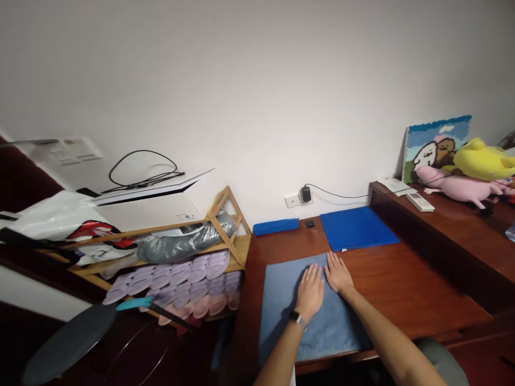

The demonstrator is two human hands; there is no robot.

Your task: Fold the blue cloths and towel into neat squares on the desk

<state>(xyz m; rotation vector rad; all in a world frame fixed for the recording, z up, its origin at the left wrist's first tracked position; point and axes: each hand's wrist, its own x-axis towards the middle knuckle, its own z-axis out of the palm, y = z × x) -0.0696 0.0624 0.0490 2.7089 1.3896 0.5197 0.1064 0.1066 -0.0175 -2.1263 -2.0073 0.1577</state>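
A grey-blue cloth (279, 297) lies spread flat on the brown wooden desk (406, 289), its near edge close to the desk's front. My left hand (310, 292) rests palm down on the middle of the upper part of this cloth, with a dark-banded watch on the wrist. Close beside it, my right hand (338, 272) lies flat at the cloth's far right corner, fingers stretched out. Neither hand grips anything. Behind the hands are a flat bright blue cloth (358, 228) and, by the wall, a narrow folded blue cloth (276, 226).
A wooden rack (241, 252) to the left carries lilac and pink slippers (201, 268) and a white box (156, 206). A black charger (306, 193) sits in the wall socket. On the raised right ledge are a remote (420, 202), a pink plush toy (458, 186) and a yellow one (480, 161).
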